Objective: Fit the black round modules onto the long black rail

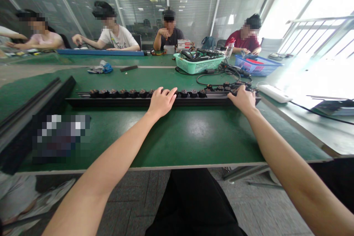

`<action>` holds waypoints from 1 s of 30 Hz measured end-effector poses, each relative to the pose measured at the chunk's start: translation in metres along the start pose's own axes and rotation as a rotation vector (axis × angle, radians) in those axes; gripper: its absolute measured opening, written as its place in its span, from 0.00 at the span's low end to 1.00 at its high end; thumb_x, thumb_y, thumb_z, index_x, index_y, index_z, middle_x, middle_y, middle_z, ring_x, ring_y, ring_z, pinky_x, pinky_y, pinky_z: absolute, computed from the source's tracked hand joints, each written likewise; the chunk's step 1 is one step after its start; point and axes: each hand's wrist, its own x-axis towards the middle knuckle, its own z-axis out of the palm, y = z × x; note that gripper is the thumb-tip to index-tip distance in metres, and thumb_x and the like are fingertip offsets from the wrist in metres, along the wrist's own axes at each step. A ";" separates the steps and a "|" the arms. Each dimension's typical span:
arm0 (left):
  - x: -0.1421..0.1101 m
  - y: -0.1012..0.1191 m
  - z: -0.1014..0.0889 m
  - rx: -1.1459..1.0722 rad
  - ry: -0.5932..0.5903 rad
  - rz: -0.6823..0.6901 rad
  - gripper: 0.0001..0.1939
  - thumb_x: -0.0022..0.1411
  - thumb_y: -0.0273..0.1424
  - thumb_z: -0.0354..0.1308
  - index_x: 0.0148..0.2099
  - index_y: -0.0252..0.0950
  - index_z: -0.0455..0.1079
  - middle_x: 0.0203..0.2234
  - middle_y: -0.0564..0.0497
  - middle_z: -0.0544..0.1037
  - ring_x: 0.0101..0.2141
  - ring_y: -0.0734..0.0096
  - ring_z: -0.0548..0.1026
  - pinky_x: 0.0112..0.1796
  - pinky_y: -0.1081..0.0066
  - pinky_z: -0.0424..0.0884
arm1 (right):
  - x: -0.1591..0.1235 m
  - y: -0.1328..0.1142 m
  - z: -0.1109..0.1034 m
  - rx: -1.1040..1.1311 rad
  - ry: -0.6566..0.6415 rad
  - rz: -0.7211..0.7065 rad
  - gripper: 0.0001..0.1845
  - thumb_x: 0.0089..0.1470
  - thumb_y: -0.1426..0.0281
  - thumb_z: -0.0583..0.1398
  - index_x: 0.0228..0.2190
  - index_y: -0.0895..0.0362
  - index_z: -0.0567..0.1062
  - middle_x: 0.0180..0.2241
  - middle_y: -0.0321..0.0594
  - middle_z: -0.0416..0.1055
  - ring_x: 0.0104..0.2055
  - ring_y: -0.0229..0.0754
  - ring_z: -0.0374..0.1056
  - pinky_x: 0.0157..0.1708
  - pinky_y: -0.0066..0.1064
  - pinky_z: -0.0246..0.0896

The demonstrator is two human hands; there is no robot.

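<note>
A long black rail (110,101) lies across the green table (193,136), with a row of several small dark round parts (118,92) standing along it. My left hand (162,101) rests on the rail near its middle, fingers curled over the top edge among the round parts. My right hand (243,99) grips the rail's right end, fingers wrapped over it. Both arms are stretched forward.
More black rails (33,114) lie stacked at the left edge. A green basket (197,64) of cables and a blue basket (257,66) stand at the back, with a white power strip (275,93) at the right. Several people sit across the far side.
</note>
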 end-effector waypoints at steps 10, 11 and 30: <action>0.000 0.002 -0.002 0.008 -0.006 -0.008 0.27 0.81 0.39 0.41 0.73 0.40 0.66 0.58 0.41 0.81 0.64 0.43 0.68 0.63 0.47 0.65 | 0.001 0.001 0.000 -0.032 -0.003 0.021 0.30 0.63 0.54 0.58 0.54 0.67 0.70 0.49 0.67 0.77 0.56 0.64 0.72 0.65 0.55 0.50; 0.000 0.003 -0.002 0.009 -0.007 -0.009 0.27 0.81 0.38 0.41 0.73 0.40 0.66 0.58 0.42 0.81 0.64 0.43 0.68 0.63 0.47 0.65 | 0.002 0.002 0.000 -0.033 -0.003 0.022 0.30 0.63 0.54 0.58 0.54 0.67 0.70 0.49 0.67 0.77 0.56 0.64 0.72 0.65 0.55 0.50; -0.001 0.000 0.000 -0.012 0.016 0.002 0.27 0.80 0.39 0.41 0.73 0.43 0.66 0.58 0.43 0.81 0.64 0.45 0.68 0.64 0.47 0.64 | 0.002 0.004 -0.003 -0.031 0.001 0.043 0.29 0.62 0.54 0.58 0.52 0.66 0.70 0.50 0.68 0.77 0.56 0.64 0.71 0.62 0.55 0.54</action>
